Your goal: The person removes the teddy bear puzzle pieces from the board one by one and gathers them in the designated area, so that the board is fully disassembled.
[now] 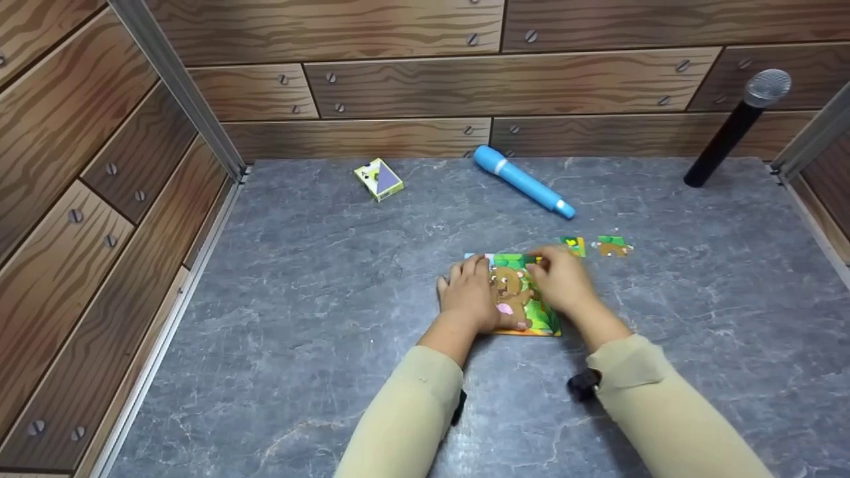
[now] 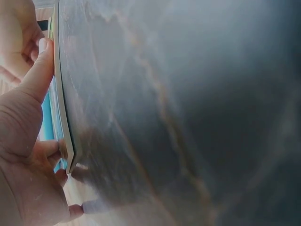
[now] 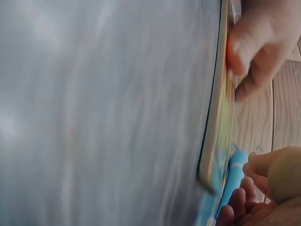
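Note:
A jigsaw board with a brown cartoon bear on green lies on the grey table. Spread over its left part, my left hand presses it down, thumb along the near edge. In the left wrist view that thumb rests on the board's edge. At the far right corner of the board my right hand has its fingers bent, thumb and index close together over the surface. I cannot tell whether a piece is between them. Just beyond this hand lie two loose puzzle pieces, one green and yellow, one brown and green.
Behind the board a blue toy microphone lies slantwise. A small card box is at the back left. A black microphone with a silver head stands at the back right. Wood-patterned panels wall in the table.

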The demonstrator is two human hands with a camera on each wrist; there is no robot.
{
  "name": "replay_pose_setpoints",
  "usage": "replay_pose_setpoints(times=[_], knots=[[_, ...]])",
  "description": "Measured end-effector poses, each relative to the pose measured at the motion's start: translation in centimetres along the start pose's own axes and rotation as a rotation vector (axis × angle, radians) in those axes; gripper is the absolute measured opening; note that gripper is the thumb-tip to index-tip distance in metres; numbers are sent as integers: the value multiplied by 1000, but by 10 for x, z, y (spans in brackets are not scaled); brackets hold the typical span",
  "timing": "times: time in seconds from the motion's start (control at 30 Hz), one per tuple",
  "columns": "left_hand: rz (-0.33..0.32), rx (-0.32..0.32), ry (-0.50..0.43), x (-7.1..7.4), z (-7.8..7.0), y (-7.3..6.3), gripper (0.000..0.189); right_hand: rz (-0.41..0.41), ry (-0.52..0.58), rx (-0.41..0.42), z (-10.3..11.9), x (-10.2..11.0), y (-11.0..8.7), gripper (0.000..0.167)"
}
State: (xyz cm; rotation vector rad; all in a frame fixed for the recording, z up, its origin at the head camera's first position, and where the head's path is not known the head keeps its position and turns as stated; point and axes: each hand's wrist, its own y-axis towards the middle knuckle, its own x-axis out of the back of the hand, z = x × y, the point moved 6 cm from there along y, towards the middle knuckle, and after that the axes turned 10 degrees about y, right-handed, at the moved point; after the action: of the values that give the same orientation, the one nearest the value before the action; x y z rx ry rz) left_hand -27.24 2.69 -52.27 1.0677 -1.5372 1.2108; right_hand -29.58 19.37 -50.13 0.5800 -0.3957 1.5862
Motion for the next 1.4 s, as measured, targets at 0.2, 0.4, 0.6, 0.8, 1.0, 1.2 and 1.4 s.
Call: replay_pose_setpoints(times=[0.2,0.4,0.6,0.8,1.0,1.2,1.4], knots=[[13,3,-10,-1,0,1,141,53,-9,26,14,-20,-1,29],[35,-2,2,-2,-1,1,139,133,-37,52,20,-35,-2,28],[9,-3,-4,1,-1,-2,137,189,-104,25,19,-43,-3,31],[4,-4,1,4,-2,-4,137,164,-135,-22,19,-44,-3,28],[3,-43,-8,9,-2,-2,132,119,-125,-72,18,-43,0,27],[-29,-57,-159,15,13,4,105,118,-80,-91,18,-44,2,23],[-64,-59,-199,14,22,8,112,108,-64,-114,16,-43,-1,22]])
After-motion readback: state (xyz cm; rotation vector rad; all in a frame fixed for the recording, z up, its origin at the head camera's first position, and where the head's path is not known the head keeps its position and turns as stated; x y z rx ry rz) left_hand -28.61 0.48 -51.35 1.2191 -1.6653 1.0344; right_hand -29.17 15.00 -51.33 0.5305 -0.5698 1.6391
